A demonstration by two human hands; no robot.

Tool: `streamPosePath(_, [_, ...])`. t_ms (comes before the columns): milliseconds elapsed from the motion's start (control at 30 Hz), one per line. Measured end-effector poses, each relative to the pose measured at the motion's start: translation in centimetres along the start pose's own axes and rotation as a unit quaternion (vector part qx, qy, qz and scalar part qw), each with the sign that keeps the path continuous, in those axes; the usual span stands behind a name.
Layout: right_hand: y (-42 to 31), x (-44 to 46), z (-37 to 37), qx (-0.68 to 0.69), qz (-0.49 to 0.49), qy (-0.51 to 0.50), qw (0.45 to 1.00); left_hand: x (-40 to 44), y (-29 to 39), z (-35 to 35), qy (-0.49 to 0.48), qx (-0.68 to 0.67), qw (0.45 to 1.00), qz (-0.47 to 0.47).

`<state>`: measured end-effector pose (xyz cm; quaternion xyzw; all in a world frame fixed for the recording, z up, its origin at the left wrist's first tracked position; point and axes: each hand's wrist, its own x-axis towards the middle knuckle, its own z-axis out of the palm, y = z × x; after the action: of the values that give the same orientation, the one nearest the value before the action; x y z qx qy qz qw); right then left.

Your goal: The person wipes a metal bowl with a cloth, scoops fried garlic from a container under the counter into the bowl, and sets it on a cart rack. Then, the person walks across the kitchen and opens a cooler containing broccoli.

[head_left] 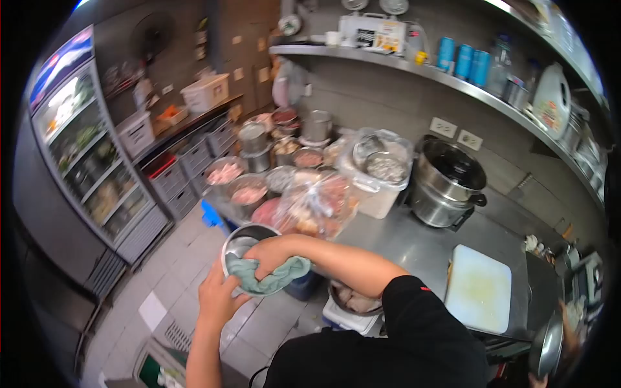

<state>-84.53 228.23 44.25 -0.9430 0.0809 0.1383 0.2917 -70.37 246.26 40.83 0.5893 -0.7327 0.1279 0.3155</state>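
Observation:
A steel bowl [240, 242] is tilted in front of me, above the tiled floor. My left hand [217, 294] grips its outer left side, with the fingers partly behind the rim. Reaching into the bowl, my right hand [268, 255] holds a green cloth [278, 278] against the inside. The cloth hangs over the near rim. Some of my right fingertips are hidden in the cloth and bowl.
Pots of meat [249, 194] and a plastic bag of meat [317, 204] stand on the steel counter [381, 242]. Farther right are a large cooker [446, 181] and a white cutting board [479, 288]. Another person's hand [538, 380] holds a metal bowl [548, 346] at lower right.

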Motion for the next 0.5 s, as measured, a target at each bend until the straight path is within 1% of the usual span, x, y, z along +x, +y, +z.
streamPosePath(67, [-1.0,-7.1,-5.0,0.025,-0.032,0.139,0.989,0.4,-0.6,1.9,0.038,-0.031,0.998,-0.049])
streamPosePath(100, [-0.2,-10.4,-7.6,0.021,-0.130,0.256,0.958,0.2,-1.0,2.8,0.054,-0.052,0.995,-0.072])
streamPosePath(133, [-1.5,-15.0,-10.9,-0.080,-0.068,0.371,0.923,-0.1,-1.3,3.7,0.055,-0.059,0.995,-0.062])
streamPosePath(167, [-0.4,-18.7,-14.2,-0.110,-0.100,0.484,0.862,-0.6,-1.6,4.7,0.065,-0.087,0.989,-0.100])
streamPosePath(200, [-0.7,-23.1,-17.6,-0.179,-0.090,0.608,0.768,-1.4,-1.7,5.7,0.073,-0.114,0.981,-0.139])
streamPosePath(233, [0.4,-26.9,-20.7,-0.212,-0.064,0.701,0.678,-2.2,-1.8,6.7,0.084,-0.123,0.977,-0.151])
streamPosePath(267, [0.9,-30.8,-24.2,-0.187,-0.106,0.756,0.618,-3.4,-2.0,7.8,0.096,-0.132,0.973,-0.165])
streamPosePath(300, [2.2,-34.8,-27.7,-0.185,-0.115,0.802,0.557,-6.3,-3.2,9.1,0.078,-0.132,0.974,-0.167])
streamPosePath(333, [3.4,-40.0,-31.4,-0.216,-0.144,0.872,0.415,-8.2,-4.3,11.4,0.062,-0.139,0.974,-0.165])
streamPosePath(367, [5.6,-43.4,-33.3,-0.277,-0.081,0.897,0.333,-10.7,-3.9,11.8,0.004,-0.109,0.960,-0.259])
streamPosePath(400, [8.0,-46.5,-34.7,-0.304,-0.024,0.900,0.311,-12.6,-3.3,11.6,-0.055,-0.078,0.932,-0.350])
streamPosePath(433, [11.8,-49.8,-36.2,-0.340,0.068,0.891,0.291,-13.3,-2.8,12.0,-0.018,-0.094,0.934,-0.345])
streamPosePath(467, [14.9,-52.1,-36.5,-0.286,0.286,0.853,0.329,-12.9,-1.8,11.8,0.000,-0.130,0.930,-0.343])
streamPosePath(500, [19.1,-53.8,-35.7,-0.299,0.446,0.750,0.386,-12.5,-1.0,11.9,0.019,-0.165,0.925,-0.343])
